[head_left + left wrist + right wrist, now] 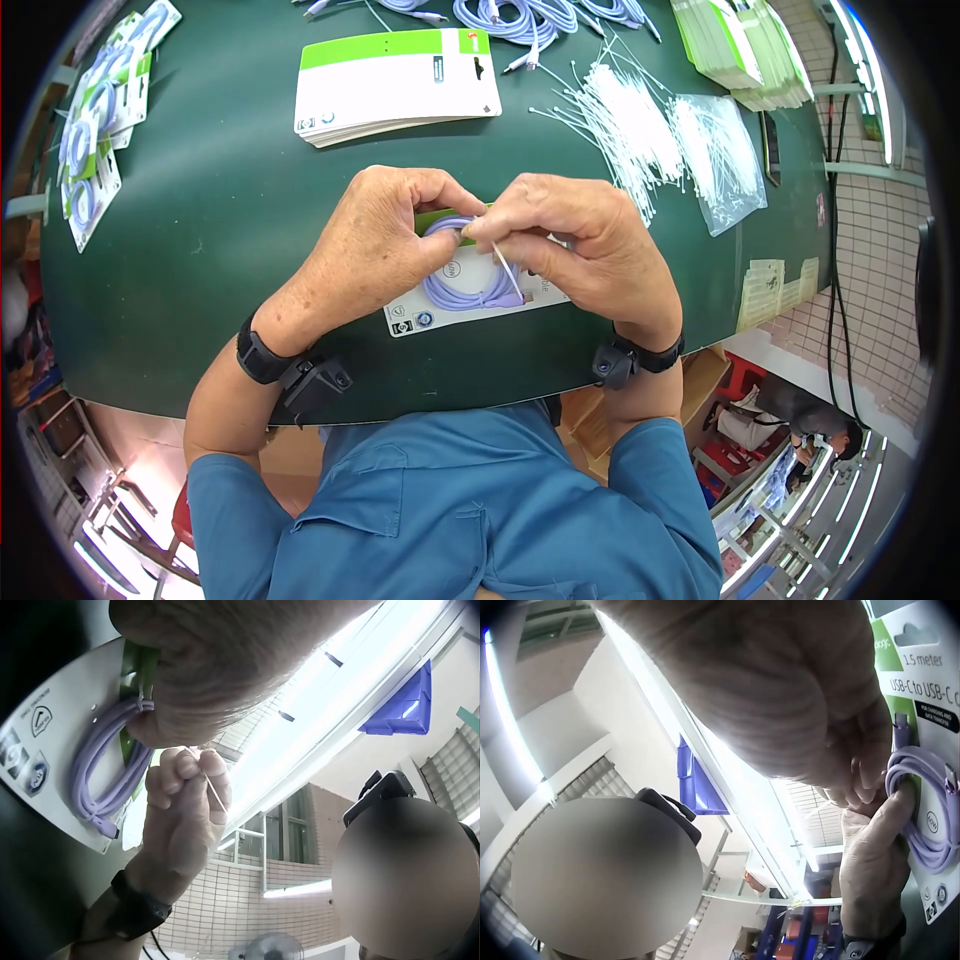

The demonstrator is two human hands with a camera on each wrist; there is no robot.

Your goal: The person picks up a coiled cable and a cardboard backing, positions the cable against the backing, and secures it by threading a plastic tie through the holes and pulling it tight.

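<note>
A lilac USB-C cable (450, 298) lies coiled on a white and green backing card (465, 316) in front of the person. My left hand (375, 240) grips the top left of the coil, its thumb pressed on the cable, as the right wrist view shows. Close beside it, my right hand (595, 235) pinches a thin white cable tie (507, 262) near the left fingertips. One cable plug (107, 828) points out at the coil's lower edge. Print on the card (922, 679) reads "USB-C to USB-C". The fingertips hide the upper part of the coil.
On the green table (220, 200) lie a stack of backing cards (385, 90), loose white cable ties (630, 130) and a bag of ties (725, 165). Lilac cables (520, 22) lie at the back, carded cables (85, 150) at left, and more card stacks (715, 45) at back right.
</note>
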